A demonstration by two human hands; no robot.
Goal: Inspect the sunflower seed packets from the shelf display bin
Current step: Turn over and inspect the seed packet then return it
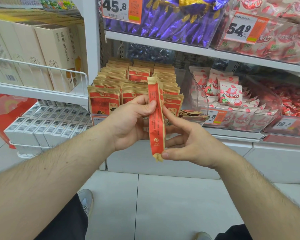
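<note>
A red and tan sunflower seed packet point(156, 118) stands upright and edge-on in front of me, held by both hands. My left hand point(128, 122) grips its upper half, thumb pressed on the red side. My right hand point(192, 144) pinches its lower end, thumb at the crimped bottom corner and index finger along the far side. Behind it, the clear shelf display bin point(196, 94) holds several rows of matching seed packets point(109, 94) standing upright.
A bin of pink and white sweets point(232, 101) sits right of the seed bin, red sweets further right. Purple wrapped sweets point(171, 19) fill the shelf above. Tan boxes point(55, 54) and white boxes point(47, 123) sit on wire racks at left. White floor tiles lie below.
</note>
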